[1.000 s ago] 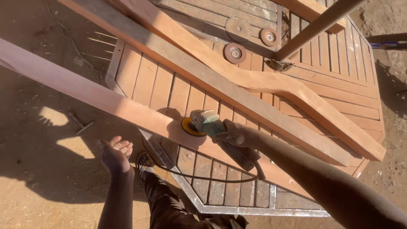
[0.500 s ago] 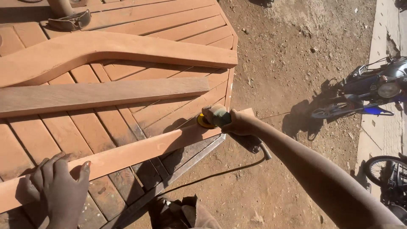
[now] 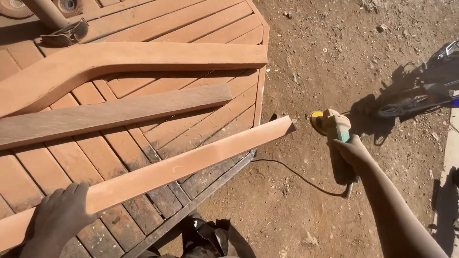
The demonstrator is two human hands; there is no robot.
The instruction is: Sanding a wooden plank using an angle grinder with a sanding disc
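Grinder gripped, plank steadied (end cropped)

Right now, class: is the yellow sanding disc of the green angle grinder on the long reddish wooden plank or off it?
Off. The disc hangs beyond the plank end, over dirt.

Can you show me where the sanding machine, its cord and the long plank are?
angle grinder (image 3: 336,131), head view, green body.
power cord (image 3: 296,174), head view, mid-length on dirt.
long plank (image 3: 191,162), head view, top face.
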